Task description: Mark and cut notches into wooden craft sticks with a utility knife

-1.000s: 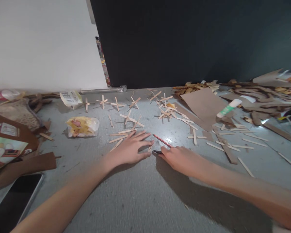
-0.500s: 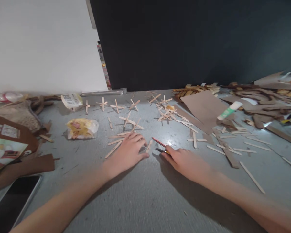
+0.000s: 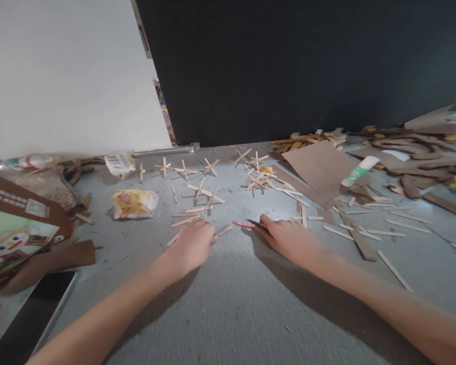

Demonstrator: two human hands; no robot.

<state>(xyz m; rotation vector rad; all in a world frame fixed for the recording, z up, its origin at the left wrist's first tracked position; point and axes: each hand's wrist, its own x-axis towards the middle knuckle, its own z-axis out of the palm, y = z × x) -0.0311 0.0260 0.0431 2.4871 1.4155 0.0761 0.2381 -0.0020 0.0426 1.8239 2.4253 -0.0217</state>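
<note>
Two hands of ours meet near the centre of the frame, over a grey floor (image 3: 220,314). With our left hand (image 3: 193,242), fingers curled and drawn together, we pinch the lower-left end of a short wooden stick (image 3: 224,231); it lies just left of centre, slanting up to the right. Our right hand (image 3: 287,235) is closed around a slim red rod (image 3: 244,224) and a dark-tipped tool (image 3: 257,223), both pointing left towards the stick; we cannot tell how the fingers beneath are arranged.

Just beyond our left hand we see loose sticks (image 3: 186,221), and above them overlapping crossed sticks (image 3: 206,194). Right of the upper centre, we have a jumbled stick pile (image 3: 261,178) beside a brown cardboard sheet (image 3: 313,167), with a green-and-white tube (image 3: 361,171) at its right edge. Left of centre sits a yellow packet (image 3: 134,204); at the lower left, we find a phone (image 3: 34,319) below a brown printed bag (image 3: 21,233). Across the top, a white panel (image 3: 61,76) fills the left and a dark panel (image 3: 300,66) the right.
</note>
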